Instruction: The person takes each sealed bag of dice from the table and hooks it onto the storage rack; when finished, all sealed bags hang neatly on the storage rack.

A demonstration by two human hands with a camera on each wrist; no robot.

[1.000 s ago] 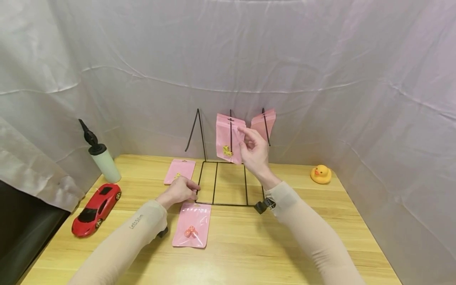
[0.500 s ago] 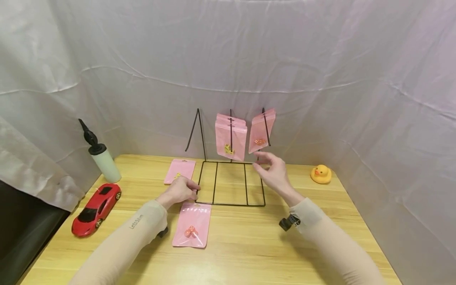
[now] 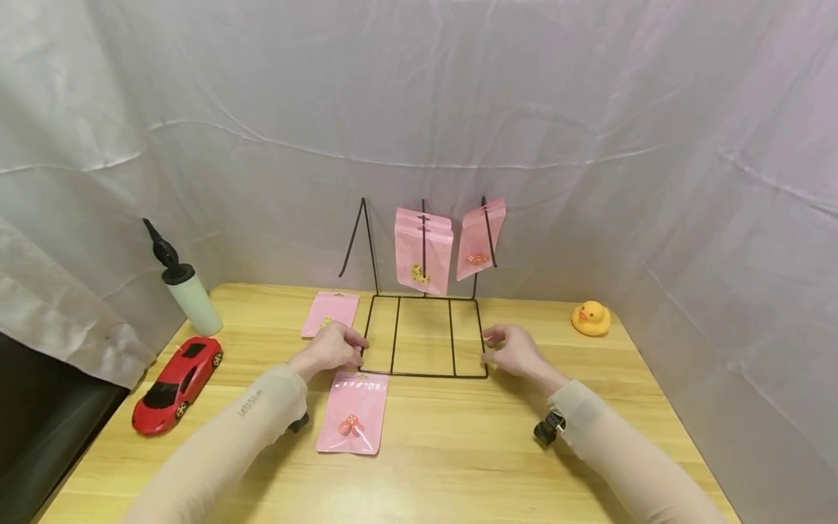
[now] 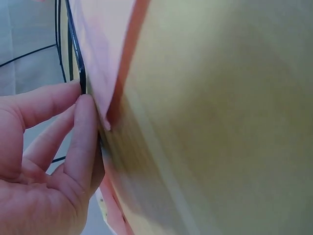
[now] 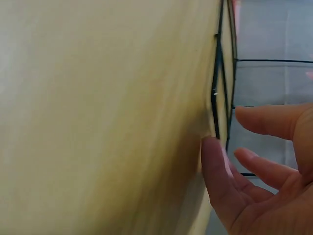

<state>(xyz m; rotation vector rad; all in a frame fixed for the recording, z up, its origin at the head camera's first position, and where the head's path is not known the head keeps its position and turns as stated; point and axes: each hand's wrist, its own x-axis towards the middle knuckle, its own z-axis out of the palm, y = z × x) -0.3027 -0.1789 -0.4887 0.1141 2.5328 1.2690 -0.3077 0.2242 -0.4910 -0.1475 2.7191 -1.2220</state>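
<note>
My left hand (image 3: 332,348) pinches the left base wire of a black wire display rack (image 3: 425,375) near its front corner. In the left wrist view its fingertips meet around that wire. My right hand (image 3: 517,351) is beside the rack's right base wire, with a gap between thumb and fingers in the right wrist view. Pink zip pouches (image 3: 439,251) with yellow dice hang on the middle hook. On the right hook hang more pink pouches (image 3: 473,236), orange dice showing. The left hook (image 3: 353,239) is bare.
One pink pouch (image 3: 339,306) lies behind my left hand, partly covered by it. Another pink pouch (image 3: 363,393), holding orange-red dice, lies in front. A red toy car (image 3: 177,386) and a hand pump (image 3: 196,302) stand left; a yellow rubber duck (image 3: 591,319) sits right.
My right hand has let go of the front pouch on the middle hook and come down to the rack's right base wire. The pouch hangs there; my left hand has stayed put.
</note>
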